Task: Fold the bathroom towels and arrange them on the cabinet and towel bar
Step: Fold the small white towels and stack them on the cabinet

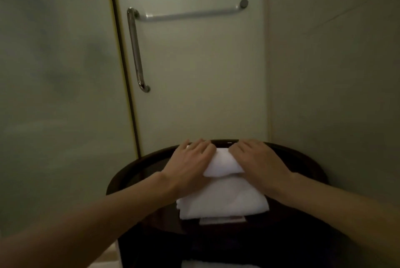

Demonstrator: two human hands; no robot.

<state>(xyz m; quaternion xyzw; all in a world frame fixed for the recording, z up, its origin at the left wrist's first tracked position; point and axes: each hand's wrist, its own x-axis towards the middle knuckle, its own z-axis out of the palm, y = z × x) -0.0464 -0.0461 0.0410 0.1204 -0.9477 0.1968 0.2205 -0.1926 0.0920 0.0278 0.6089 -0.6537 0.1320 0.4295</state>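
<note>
My left hand (192, 159) and right hand (257, 159) lie flat, palms down and gripping nothing, on a small folded white towel (223, 165) atop a larger folded towel (223, 200) on the dark round-fronted cabinet (138, 172). I judge that even pressure and squared edges will keep the stack neat. The towel bar (190, 14) on the frosted door behind hangs bare; below the cabinet top a pale shape shows, too dim to identify.

One head-worn view looks forward and slightly down, close over the dark cabinet (134, 172), facing the frosted door (194, 85).
</note>
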